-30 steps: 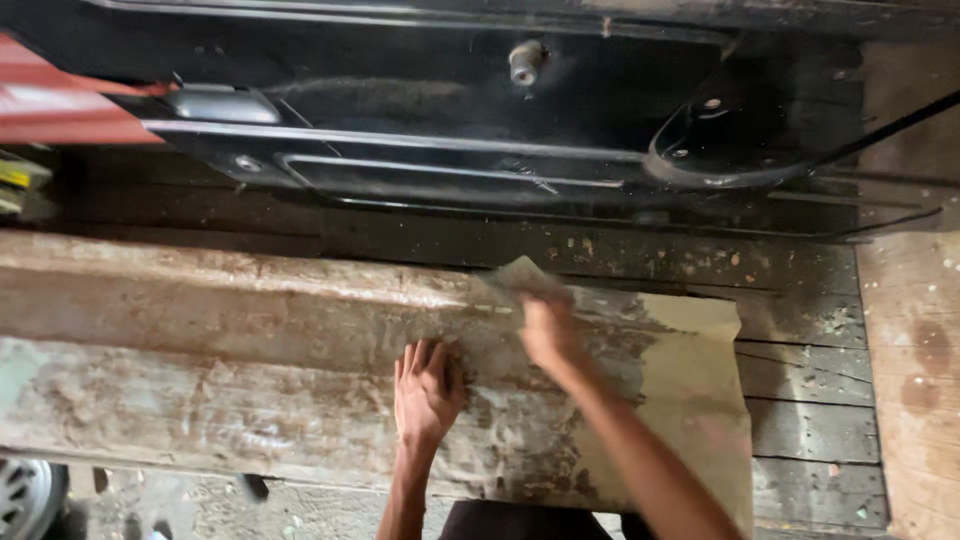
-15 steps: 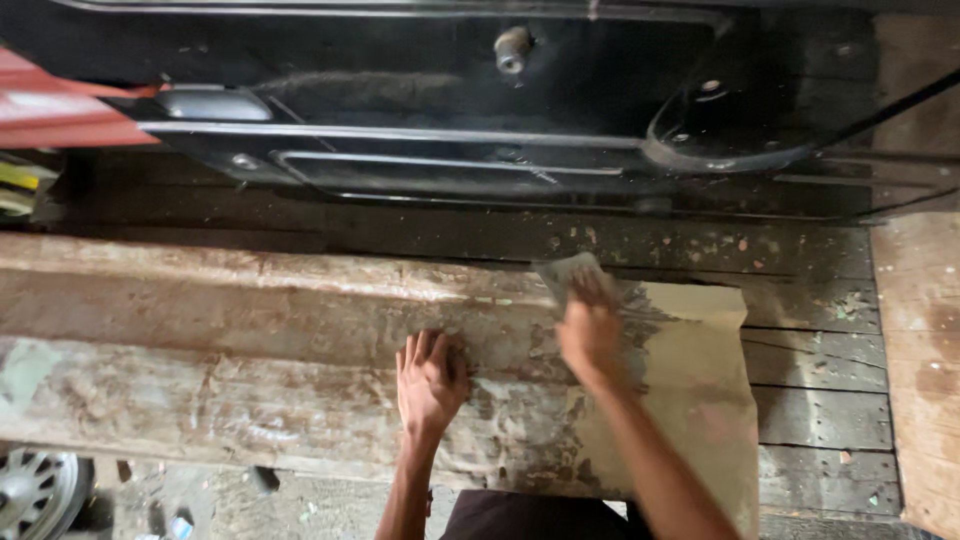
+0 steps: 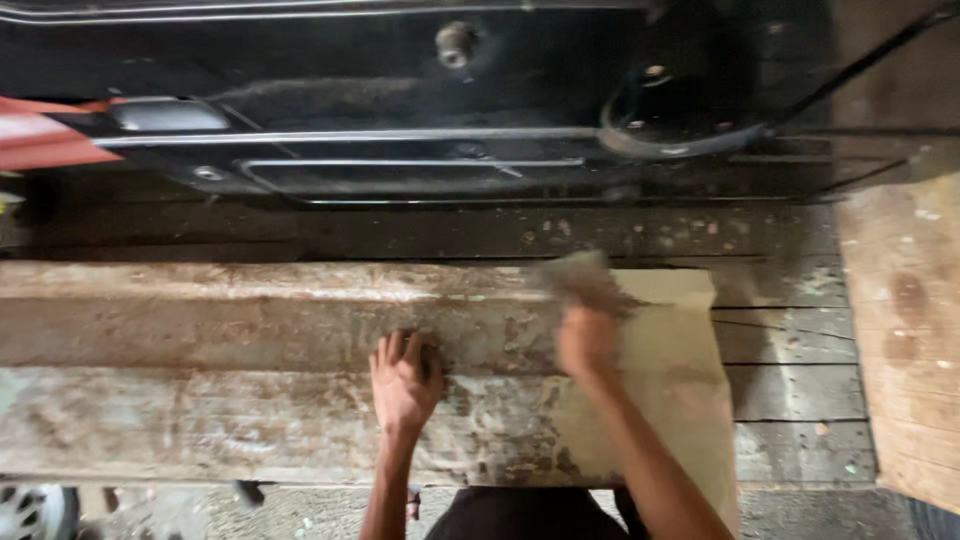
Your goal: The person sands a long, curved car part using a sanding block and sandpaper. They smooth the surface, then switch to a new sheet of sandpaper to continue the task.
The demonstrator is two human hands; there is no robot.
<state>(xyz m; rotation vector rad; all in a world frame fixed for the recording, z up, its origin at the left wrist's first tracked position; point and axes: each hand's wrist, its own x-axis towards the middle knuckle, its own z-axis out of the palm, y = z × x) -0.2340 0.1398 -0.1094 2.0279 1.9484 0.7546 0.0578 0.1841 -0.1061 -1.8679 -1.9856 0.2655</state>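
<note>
Worn plank floor, black metal frame (image 3: 420,150) at far edge. One long scuffed panel (image 3: 220,370). Left hand (image 3: 403,380) flat on it, fingers spread. Right hand (image 3: 588,340) blurred, clutching one grey pad (image 3: 580,280) near panel's right end.

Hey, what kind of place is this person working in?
Probably a car body repair shop. A long worn panel lies on a plank floor, the right hand rubs it with a gritty sheet, and a wheel shows nearby.
</note>
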